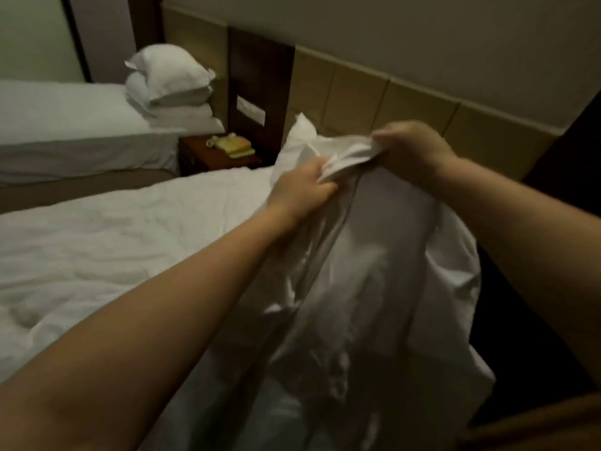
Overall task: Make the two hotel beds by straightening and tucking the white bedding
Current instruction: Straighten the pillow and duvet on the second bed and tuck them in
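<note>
Both hands point(300, 187) point(413, 151) grip blurred white bedding point(374, 255), half hiding a pillow point(300, 131).

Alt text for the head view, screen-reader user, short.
The left hand and right hand grip the bunched top edge of a white sheet, lifted over the rumpled near bed. Behind, a nightstand with a telephone sits between the beds; stacked pillows lie on the far bed.
</note>
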The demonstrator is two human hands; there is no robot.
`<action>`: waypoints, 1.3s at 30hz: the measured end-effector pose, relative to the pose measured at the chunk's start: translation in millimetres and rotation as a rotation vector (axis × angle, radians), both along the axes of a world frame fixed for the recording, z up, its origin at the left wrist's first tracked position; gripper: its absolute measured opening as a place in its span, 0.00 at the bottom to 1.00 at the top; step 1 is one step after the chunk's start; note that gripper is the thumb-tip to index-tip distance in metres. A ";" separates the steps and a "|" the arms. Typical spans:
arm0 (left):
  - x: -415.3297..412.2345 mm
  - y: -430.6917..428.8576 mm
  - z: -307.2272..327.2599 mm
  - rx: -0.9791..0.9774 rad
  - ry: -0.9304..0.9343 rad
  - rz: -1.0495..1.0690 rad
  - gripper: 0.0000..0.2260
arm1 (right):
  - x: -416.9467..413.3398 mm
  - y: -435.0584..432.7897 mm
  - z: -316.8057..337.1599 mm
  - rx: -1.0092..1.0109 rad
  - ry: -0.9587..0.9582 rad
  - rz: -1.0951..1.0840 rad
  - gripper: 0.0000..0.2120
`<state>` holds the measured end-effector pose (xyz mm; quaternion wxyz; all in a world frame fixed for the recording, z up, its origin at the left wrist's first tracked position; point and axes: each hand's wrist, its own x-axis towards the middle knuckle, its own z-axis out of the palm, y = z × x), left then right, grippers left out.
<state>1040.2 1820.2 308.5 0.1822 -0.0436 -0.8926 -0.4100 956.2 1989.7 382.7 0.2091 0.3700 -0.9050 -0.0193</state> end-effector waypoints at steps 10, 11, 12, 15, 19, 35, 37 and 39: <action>-75.8 -66.8 -25.9 -0.290 -0.337 0.351 0.40 | -79.3 -86.3 -35.7 0.088 0.021 -0.266 0.24; -65.2 -67.4 -39.0 -0.296 -0.391 0.361 0.39 | -67.8 -88.8 -67.7 0.116 -0.064 -0.244 0.25; -53.0 -67.4 -50.8 -0.307 -0.425 0.377 0.39 | -54.7 -89.9 -96.4 0.138 -0.143 -0.229 0.26; -5.7 -65.8 -78.7 -0.356 -0.490 0.470 0.36 | -12.5 -94.7 -153.8 0.177 -0.258 -0.163 0.27; 84.3 -64.5 -104.9 -0.373 -0.574 0.638 0.35 | 52.9 -116.2 -178.3 0.127 -0.287 0.026 0.26; 488.3 -104.3 -169.3 -0.215 -0.780 1.160 0.34 | 410.9 -211.6 -234.0 0.049 -0.525 0.648 0.28; 533.7 -122.6 -177.2 -0.215 -0.773 1.173 0.34 | 443.0 -237.5 -240.9 0.042 -0.497 0.655 0.28; 580.5 -142.0 -184.5 -0.213 -0.774 1.172 0.34 | 480.1 -266.7 -248.3 0.051 -0.503 0.653 0.29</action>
